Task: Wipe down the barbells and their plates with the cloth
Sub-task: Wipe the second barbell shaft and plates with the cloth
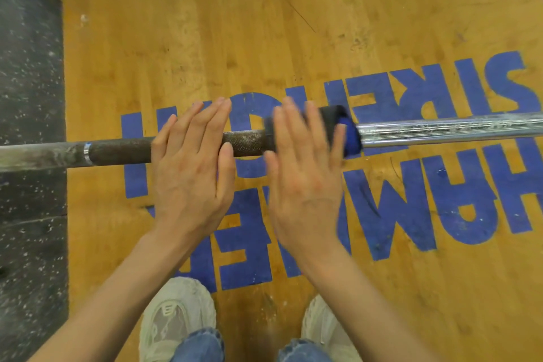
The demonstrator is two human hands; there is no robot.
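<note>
A barbell (pixel 249 141) runs left to right across the view above the floor, dark and knurled in the middle, shiny chrome (pixel 440 129) at the right. My left hand (pixel 191 161) lies flat on top of the dark part, fingers straight and together. My right hand (pixel 305 164) is blurred and presses flat on a dark and blue cloth (pixel 346 132) wrapped around the bar just right of the knurled part. No plates are in view.
Under the bar is a yellow wooden platform (pixel 264 38) with large blue letters. Black speckled rubber flooring (pixel 29 97) borders it at the left. My two pale shoes (pixel 176 317) stand at the bottom edge.
</note>
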